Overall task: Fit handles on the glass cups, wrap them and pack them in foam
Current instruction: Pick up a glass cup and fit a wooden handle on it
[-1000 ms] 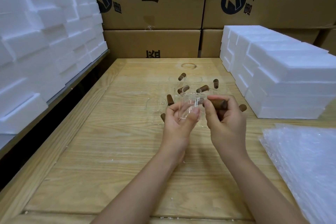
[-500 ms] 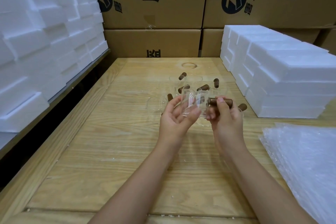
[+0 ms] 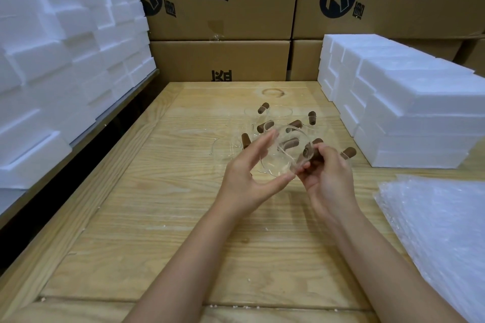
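A clear glass cup (image 3: 282, 155) is held above the wooden table (image 3: 162, 217), tipped with its mouth toward me. My left hand (image 3: 249, 176) cradles its rim between thumb and fingers. My right hand (image 3: 328, 178) grips the brown wooden handle (image 3: 309, 152) at the cup's right side. Behind them several more glass cups (image 3: 275, 115) with brown handles (image 3: 263, 108) stand clustered on the table. Bubble wrap (image 3: 441, 231) lies at the right. White foam blocks (image 3: 409, 102) are stacked at the back right.
More white foam pieces (image 3: 65, 60) are piled on a shelf along the left. Printed cardboard boxes (image 3: 223, 8) form a wall behind the table. Small white foam crumbs dot the wood near the front edge.
The cup has been turned from upright to tipped, its mouth now facing me. Both hands rose slightly, and the right hand's handle has swung round to point end-on.
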